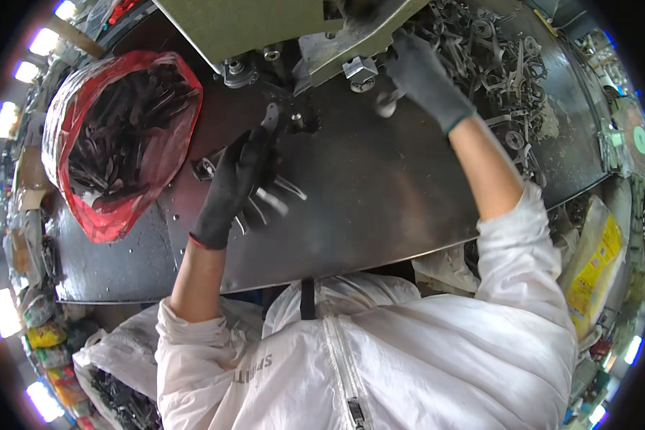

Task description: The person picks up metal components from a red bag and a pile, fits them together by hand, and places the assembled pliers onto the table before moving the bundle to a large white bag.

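Observation:
My left hand [229,183], in a black glove, is closed around a dark, flat, handle-shaped piece [270,117] with a hole near its tip. It points up toward the underside of a green machine [247,25]. Curved, shiny metal prongs [288,190] stick out beside the palm; whether the hand grips them too is hidden. By the wrist lies a small metal part [204,168]. My right hand [426,79], gloved in grey, reaches up beside the machine's right side. Its fingertips are hidden and blurred. A blurred, shiny rounded thing [385,106] shows just below that hand.
A clear bag with a red rim [97,222] stands at the left, full of dark curved strips [115,136]. Many loose metal parts [512,100] are heaped at the far right of the dark metal table [358,208]. A metal block [360,69] hangs under the machine.

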A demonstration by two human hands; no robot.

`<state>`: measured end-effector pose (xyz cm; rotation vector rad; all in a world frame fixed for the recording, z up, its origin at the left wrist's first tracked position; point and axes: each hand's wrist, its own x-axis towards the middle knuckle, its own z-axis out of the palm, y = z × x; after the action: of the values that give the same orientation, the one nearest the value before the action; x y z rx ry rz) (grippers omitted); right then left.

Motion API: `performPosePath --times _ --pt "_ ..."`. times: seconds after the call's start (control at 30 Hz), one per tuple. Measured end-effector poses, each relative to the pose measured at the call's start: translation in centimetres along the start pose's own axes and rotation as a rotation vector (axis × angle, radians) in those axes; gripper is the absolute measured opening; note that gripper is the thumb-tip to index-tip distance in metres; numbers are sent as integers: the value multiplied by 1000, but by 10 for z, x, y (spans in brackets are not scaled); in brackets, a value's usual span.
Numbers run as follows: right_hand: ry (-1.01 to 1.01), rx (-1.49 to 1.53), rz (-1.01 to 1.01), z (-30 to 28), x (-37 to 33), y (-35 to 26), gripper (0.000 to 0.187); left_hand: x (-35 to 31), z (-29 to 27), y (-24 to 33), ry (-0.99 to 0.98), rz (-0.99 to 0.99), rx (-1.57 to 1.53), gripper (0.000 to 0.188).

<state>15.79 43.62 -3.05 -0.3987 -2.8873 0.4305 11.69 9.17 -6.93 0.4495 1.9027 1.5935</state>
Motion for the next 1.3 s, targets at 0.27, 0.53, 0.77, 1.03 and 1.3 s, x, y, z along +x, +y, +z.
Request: performPosePath --times 0.27,0.53,0.77,1.03,1.3 --pt "-324 1582 369 42 -74 -87 21 35 -7 -19 -36 207 397 45" --pt "-216 1354 192 97 -66 -95 24 58 -15 -46 -99 81 269 39" --pt "-315 1426 273 88 -76 -89 25 56 -56 -13 264 357 720 17" --pt "-345 1385 331 92 -69 -104 23 57 -286 -75 568 -23 1514 29" --pt "-310 1254 301 50 -89 -116 30 55 -281 -61 523 50 1758 41"
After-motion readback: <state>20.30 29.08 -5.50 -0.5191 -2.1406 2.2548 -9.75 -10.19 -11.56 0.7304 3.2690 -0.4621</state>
